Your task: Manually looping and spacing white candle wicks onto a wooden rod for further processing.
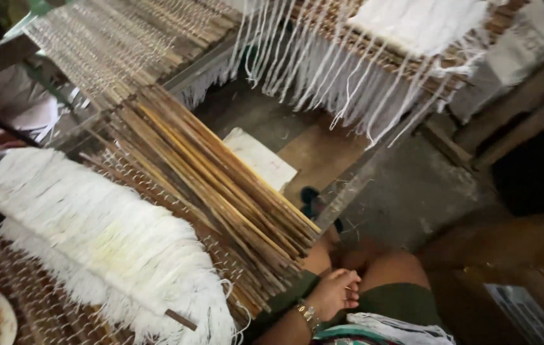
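Head view: only 1 hand [334, 292] shows, near and right of centre, resting on the lap, fingers [350, 282] loosely curled and holding nothing. The bundle of bamboo sticks [221, 185] lies just left of them, apart, jutting off the woven frame; a knee bump could tip it down

A thick fringe of white yarn [102, 246] lies at eight o'clock over a woven mat of thin sticks [42, 306]. A white bowl [0, 305] sits at the seven o'clock corner. At one o'clock, white strands [342, 80] hang from another frame [412, 64]. A pale board [260, 160] lies on the floor near centre.
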